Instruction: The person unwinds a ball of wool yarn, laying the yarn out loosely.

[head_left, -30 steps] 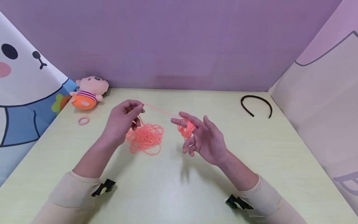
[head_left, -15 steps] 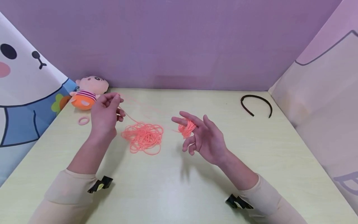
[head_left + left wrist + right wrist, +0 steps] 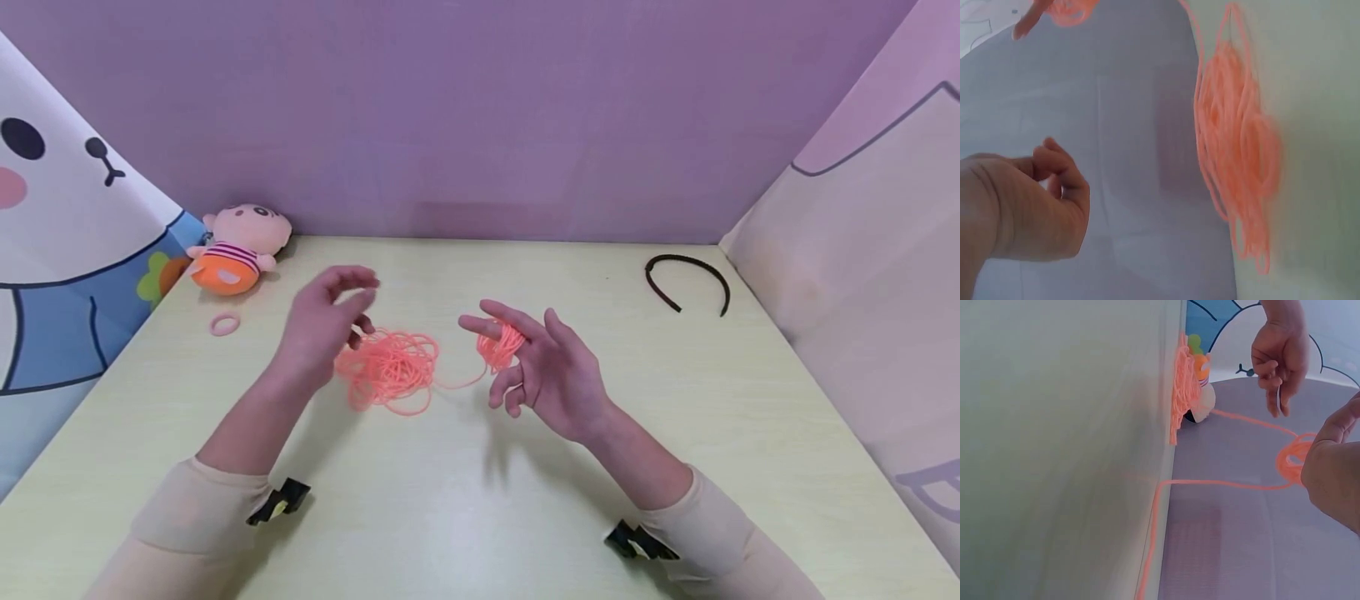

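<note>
A loose tangle of coral-pink yarn (image 3: pixel 390 367) lies on the table between the hands. My right hand (image 3: pixel 558 375) is held palm up with its index and middle fingers straight. A small coil of the same yarn (image 3: pixel 501 346) is wound around those two fingers, while the ring and little fingers bend inward. One slack strand (image 3: pixel 461 386) sags from coil to tangle. Above the tangle's left side, my left hand (image 3: pixel 322 321) hovers, its fingers loosely bent and thumb apart from them, with no yarn showing between. From the coil another yarn tail (image 3: pixel 1229 483) runs down onto the table.
A plush doll (image 3: pixel 236 250) in orange pants sits at the table's back left corner. In front of it lies a pink ring (image 3: pixel 224 323). Toward the back right is a black headband (image 3: pixel 686 262). Purple and printed cloth panels (image 3: pixel 480 125) enclose the table (image 3: pixel 480 517).
My left hand swung left pulling a strand, let it go, and came back right toward the tangle. The strand to the coil now hangs slack. My right hand has barely moved.
</note>
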The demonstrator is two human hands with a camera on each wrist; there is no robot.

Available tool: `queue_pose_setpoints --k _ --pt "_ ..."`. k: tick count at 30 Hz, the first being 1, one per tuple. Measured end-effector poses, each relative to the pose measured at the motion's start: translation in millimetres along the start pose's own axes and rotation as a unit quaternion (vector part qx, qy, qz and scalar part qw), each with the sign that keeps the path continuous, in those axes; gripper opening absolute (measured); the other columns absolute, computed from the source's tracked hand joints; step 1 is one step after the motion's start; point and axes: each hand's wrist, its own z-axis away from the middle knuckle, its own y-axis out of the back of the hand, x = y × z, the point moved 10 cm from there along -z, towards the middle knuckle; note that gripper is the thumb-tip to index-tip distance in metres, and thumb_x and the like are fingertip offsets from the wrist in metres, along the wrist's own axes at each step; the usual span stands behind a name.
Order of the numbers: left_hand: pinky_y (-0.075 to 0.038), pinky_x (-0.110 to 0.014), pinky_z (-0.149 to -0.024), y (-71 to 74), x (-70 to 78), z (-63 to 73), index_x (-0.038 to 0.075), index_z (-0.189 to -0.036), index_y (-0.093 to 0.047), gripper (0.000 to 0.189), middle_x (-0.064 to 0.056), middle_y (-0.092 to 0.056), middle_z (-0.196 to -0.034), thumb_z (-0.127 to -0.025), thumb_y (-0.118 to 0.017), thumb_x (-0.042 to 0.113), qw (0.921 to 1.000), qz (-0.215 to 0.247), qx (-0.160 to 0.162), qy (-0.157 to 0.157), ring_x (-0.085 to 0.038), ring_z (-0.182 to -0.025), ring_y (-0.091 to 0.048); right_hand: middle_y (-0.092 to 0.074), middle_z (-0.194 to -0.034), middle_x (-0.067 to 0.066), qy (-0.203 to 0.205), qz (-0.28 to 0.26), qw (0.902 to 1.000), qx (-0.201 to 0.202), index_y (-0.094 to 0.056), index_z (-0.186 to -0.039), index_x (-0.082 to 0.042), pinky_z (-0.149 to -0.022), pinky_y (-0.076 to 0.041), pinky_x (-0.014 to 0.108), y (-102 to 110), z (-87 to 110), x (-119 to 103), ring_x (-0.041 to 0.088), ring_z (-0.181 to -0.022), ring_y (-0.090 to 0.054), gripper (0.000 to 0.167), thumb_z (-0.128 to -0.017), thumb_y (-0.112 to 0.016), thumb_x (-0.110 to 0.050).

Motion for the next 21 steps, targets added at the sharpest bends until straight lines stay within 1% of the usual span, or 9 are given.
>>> queue_pose_setpoints --k 2,5,8,10,12,14,17,19,21 --pt "-0.047 -0.022 -0.051 -19.8 -4.5 3.6 0.006 -0.13 -0.058 0.028 -0.007 -0.057 -0.131 -0.103 -0.059 0.013 0.9987 -0.026 -0.043 0.0 -0.013 -0.064 -0.058 -0.039 -0.157 0.014 -0.001 0.0 1.0 -0.002 -0.042 -0.154 -0.016 -0.056 -0.055 0.028 -0.5 0.1 0.3 0.023 -0.072 -0.072 0.058 -0.109 -0.025 -0.048" --pt "-0.047 -0.025 -0.051 -50.7 -14.1 13.8 0.01 -0.127 -0.061 0.027 -0.009 -0.06 -0.127 -0.102 -0.062 0.018 0.9923 -0.058 -0.109 0.016 -0.018 -0.064 -0.057 -0.039 -0.157 0.014 -0.004 -0.002 1.0 -0.004 -0.042 -0.154 -0.016 -0.056 -0.055 0.028 -1.2 0.4 0.9 0.023 -0.072 -0.073 0.059 -0.109 -0.025 -0.049" --pt "-0.045 -0.027 -0.05 -77.0 -21.5 26.6 0.015 -0.125 -0.064 0.026 -0.01 -0.063 -0.123 -0.1 -0.066 0.024 0.9821 -0.073 -0.171 0.029 -0.026 -0.064 -0.057 -0.04 -0.157 0.014 -0.005 -0.004 0.9999 -0.007 -0.041 -0.154 -0.015 -0.057 -0.055 0.028 -2.0 0.4 1.2 0.023 -0.072 -0.073 0.059 -0.108 -0.026 -0.05" --pt "-0.043 -0.028 -0.049 -90.2 -24.3 35.2 0.017 -0.126 -0.065 0.028 -0.011 -0.064 -0.123 -0.099 -0.067 0.026 0.9737 -0.078 -0.211 0.035 -0.03 -0.064 -0.058 -0.04 -0.157 0.014 -0.006 -0.005 0.9999 -0.011 -0.041 -0.154 -0.015 -0.057 -0.055 0.028 -2.7 0.7 1.3 0.023 -0.072 -0.073 0.06 -0.108 -0.026 -0.05" --pt "-0.042 -0.028 -0.047 -100.9 -25.4 42.6 0.018 -0.129 -0.065 0.031 -0.009 -0.064 -0.127 -0.099 -0.068 0.026 0.9651 -0.075 -0.248 0.037 -0.033 -0.063 -0.058 -0.039 -0.157 0.014 -0.005 -0.005 0.9999 -0.015 -0.041 -0.154 -0.015 -0.057 -0.055 0.028 -3.5 1.0 1.3 0.023 -0.072 -0.072 0.06 -0.108 -0.027 -0.05" --pt "-0.041 -0.027 -0.046 -109.3 -25.8 48.6 0.018 -0.132 -0.064 0.035 -0.008 -0.064 -0.128 -0.099 -0.069 0.026 0.956 -0.074 -0.281 0.038 -0.033 -0.061 -0.058 -0.039 -0.157 0.014 -0.004 -0.004 0.9998 -0.018 -0.04 -0.154 -0.015 -0.058 -0.055 0.028 -4.0 1.2 1.3 0.023 -0.072 -0.073 0.06 -0.108 -0.026 -0.051" --pt "-0.04 -0.026 -0.045 -117.3 -26.0 54.2 0.014 -0.135 -0.063 0.037 -0.009 -0.065 -0.128 -0.099 -0.068 0.025 0.946 -0.067 -0.315 0.038 -0.028 -0.058 -0.057 -0.037 -0.158 0.014 -0.003 -0.002 0.9998 -0.02 -0.04 -0.155 -0.015 -0.058 -0.055 0.028 -4.2 1.6 1.1 0.022 -0.073 -0.073 0.061 -0.108 -0.025 -0.051" --pt "-0.038 -0.025 -0.045 -119.4 -26.0 56.1 0.011 -0.134 -0.063 0.037 -0.012 -0.067 -0.124 -0.1 -0.067 0.024 0.9423 -0.066 -0.326 0.037 -0.023 -0.055 -0.055 -0.036 -0.159 0.015 -0.004 -0.001 0.9998 -0.021 -0.04 -0.155 -0.015 -0.057 -0.054 0.028 -4.1 1.7 1.1 0.022 -0.073 -0.073 0.061 -0.108 -0.025 -0.051" --pt "-0.034 -0.024 -0.045 -119.0 -25.7 56.2 0.009 -0.131 -0.065 0.033 -0.015 -0.068 -0.119 -0.1 -0.066 0.022 0.943 -0.062 -0.325 0.038 -0.018 -0.053 -0.05 -0.035 -0.159 0.015 -0.004 0.0 0.9998 -0.022 -0.04 -0.155 -0.015 -0.058 -0.054 0.027 -4.0 2.0 1.1 0.022 -0.073 -0.073 0.061 -0.108 -0.025 -0.051"
